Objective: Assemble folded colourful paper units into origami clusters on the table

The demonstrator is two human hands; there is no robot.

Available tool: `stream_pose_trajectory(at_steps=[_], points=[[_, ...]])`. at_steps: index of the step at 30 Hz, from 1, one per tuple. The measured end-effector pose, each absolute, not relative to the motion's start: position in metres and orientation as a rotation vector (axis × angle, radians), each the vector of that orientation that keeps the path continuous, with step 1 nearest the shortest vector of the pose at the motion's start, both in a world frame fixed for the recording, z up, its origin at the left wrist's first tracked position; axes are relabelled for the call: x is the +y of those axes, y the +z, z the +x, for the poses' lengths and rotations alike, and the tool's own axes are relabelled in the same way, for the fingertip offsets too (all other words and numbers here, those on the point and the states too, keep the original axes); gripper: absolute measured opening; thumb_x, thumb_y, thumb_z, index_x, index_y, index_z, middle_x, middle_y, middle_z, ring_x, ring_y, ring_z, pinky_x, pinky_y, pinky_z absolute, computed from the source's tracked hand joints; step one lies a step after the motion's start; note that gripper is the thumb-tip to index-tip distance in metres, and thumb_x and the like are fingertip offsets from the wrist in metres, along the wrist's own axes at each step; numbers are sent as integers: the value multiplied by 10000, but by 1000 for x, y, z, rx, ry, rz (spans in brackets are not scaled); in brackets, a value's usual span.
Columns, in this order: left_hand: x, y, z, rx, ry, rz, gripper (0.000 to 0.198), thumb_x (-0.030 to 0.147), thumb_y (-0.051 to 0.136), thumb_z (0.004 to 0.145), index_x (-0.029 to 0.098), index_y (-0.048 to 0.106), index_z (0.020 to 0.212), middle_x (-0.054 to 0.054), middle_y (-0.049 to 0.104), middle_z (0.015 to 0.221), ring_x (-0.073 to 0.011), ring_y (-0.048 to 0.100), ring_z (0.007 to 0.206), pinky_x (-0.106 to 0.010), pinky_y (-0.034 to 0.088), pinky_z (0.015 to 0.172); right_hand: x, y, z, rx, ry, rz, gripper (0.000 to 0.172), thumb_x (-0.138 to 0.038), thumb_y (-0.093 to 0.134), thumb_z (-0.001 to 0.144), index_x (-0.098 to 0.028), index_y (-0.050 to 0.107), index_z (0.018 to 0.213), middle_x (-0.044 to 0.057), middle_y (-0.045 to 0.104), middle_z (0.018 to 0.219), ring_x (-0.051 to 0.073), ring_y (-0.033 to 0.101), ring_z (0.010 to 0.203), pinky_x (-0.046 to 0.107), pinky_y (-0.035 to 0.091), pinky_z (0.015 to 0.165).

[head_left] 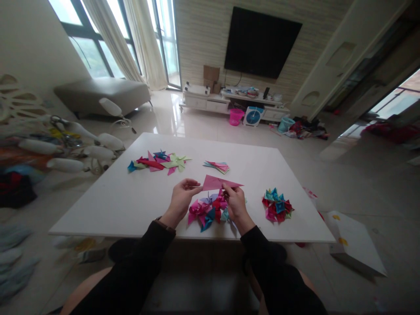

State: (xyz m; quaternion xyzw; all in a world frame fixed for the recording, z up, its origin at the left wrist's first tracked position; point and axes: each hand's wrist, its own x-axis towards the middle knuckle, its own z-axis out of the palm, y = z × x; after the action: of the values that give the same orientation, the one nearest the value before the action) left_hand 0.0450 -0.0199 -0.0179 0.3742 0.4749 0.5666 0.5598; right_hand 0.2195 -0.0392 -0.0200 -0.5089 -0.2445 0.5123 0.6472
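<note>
Pinched between the thumb and fingers of our right hand (pixel 236 202) is a folded pink paper (pixel 215 183), held up over the white table (pixel 108 208) with one pointed end reaching toward three o'clock. Our left hand (pixel 182 199) meets it from nine o'clock, thumb and fingertips narrowly spaced at the wider end; we cannot tell whether they grip that edge or only lie beside it. Taking the pink paper as the clock's centre, we see a cluster of folded pieces (pixel 210 215) at six o'clock, in pink, red, blue and lilac, partly hidden behind our right hand. At twelve, just beyond the paper, lies a fanned stack of papers (pixel 216 166). Between nine and ten o'clock we have a spread-out pile (pixel 154 163) of red, pink, blue and pale green shapes, and near four o'clock a compact heap (pixel 278 206) of blue, red and pink ones. Farther off, on the floor, a blue fan (pixel 253 116) stands at one o'clock and a white box (pixel 356 240) at four.
</note>
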Motion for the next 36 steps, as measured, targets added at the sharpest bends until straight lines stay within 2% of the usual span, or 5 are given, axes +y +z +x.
stream_pose_trajectory(at_steps=[15,19,23,27,36], points=[[-14,-7,41,1092,1351,665,427,156,895,412,142,612,732,-6,651,800,-124,618,765,-238,449,692,-37,-20,222,-521,1148,-1148,327,-373,892,535,-154,673,640,-12,606,521,91,505,483,210,356,459],[-18,-4,38,1082,1292,646,367,183,864,490,150,624,766,-6,658,781,-125,630,752,-247,471,713,-38,-18,223,-507,1146,-1135,316,-364,883,545,-154,668,643,-17,602,522,91,504,481,211,355,457],[-25,0,40,1043,1064,732,413,276,871,597,145,653,922,-54,704,844,-166,674,791,-290,505,734,-39,-17,223,-513,1149,-1140,330,-364,893,535,-155,658,634,-23,593,507,89,496,474,214,358,463],[-28,-1,45,1005,971,800,514,240,907,564,139,633,987,-66,723,838,-164,683,777,-291,514,751,-39,-19,222,-539,1153,-1148,327,-368,892,545,-151,668,647,-16,600,518,93,504,485,220,367,477],[-27,-6,44,1006,1066,804,511,270,918,539,141,628,940,-21,700,749,-140,672,710,-268,504,730,-40,-19,224,-552,1169,-1150,312,-357,886,551,-155,667,642,-12,609,530,90,501,485,220,366,478]])
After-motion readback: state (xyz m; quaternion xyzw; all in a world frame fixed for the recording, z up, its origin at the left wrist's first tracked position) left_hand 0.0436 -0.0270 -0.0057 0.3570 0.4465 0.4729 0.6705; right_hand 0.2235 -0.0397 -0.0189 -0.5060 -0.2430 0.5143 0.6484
